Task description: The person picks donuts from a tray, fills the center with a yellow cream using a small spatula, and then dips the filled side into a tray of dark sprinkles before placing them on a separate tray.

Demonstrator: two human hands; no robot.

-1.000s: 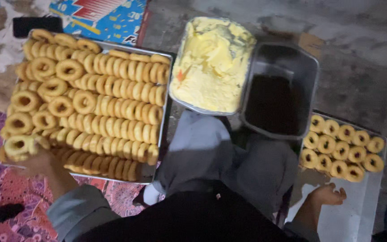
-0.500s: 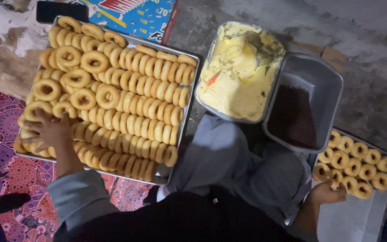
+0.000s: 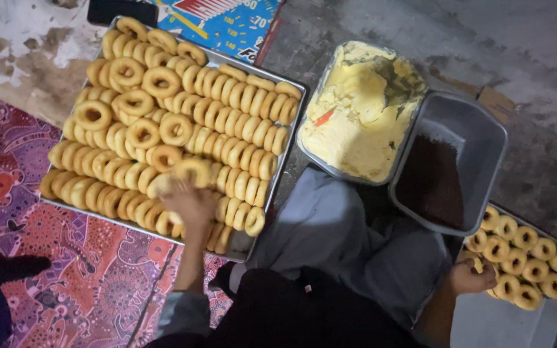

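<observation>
A large metal tray [image 3: 243, 243] on the left is packed with rows of plain ring doughnuts [image 3: 227, 122]. My left hand [image 3: 190, 201] reaches over its near middle, fingers closed around a couple of plain doughnuts [image 3: 193, 170]. My right hand [image 3: 470, 277] rests with curled fingers at the left edge of a second tray [image 3: 517, 322], touching the doughnuts with dark centres [image 3: 523, 258] laid out there. Whether it grips one is unclear.
A metal pan of yellow cream [image 3: 356, 109] and a grey tub of dark brown sprinkles [image 3: 436, 180] sit between the two trays. My grey-clad knees [image 3: 349, 245] are below them. A patterned red mat [image 3: 66, 270] lies at the left, concrete floor [image 3: 485, 45] beyond.
My left hand has moved right along the near side of the big tray, from its left corner to the middle, and now closes on doughnuts. My right hand's fingers have curled in.
</observation>
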